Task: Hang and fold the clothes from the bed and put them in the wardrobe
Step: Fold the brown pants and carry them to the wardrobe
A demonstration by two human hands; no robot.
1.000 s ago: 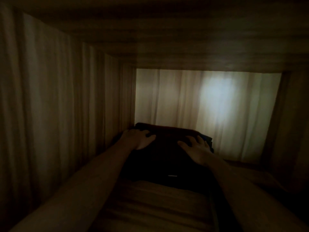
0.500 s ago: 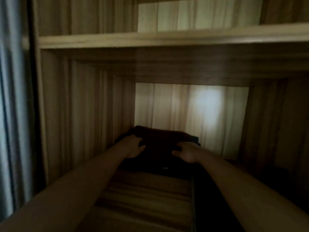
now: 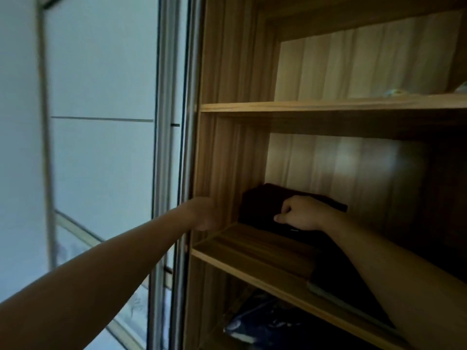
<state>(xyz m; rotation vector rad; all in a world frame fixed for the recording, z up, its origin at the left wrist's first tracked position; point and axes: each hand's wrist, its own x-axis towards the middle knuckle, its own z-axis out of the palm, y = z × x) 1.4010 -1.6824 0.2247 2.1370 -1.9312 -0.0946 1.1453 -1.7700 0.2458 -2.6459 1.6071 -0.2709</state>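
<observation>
Right hand point(image 3: 300, 213) is seen with fingers point(image 3: 288, 202) curled down, gripping the top of a dark folded garment point(image 3: 260, 203). The garment is laid on the wardrobe shelf point(image 3: 252, 246), under and left of those fingers, near the back left corner. Left hand point(image 3: 202, 213) is seen at the side panel point(image 3: 219, 147) edge, blurred; its fingers' state cannot be told. Patterned blue fabric point(image 3: 265, 322) is seen below the fingers, under the shelf.

Wood-grain wardrobe shelf point(image 3: 252, 251) — matt; dark folded cloth point(image 3: 262, 205) (soft-looking); smooth metal door frame point(image 3: 161, 122).
</observation>
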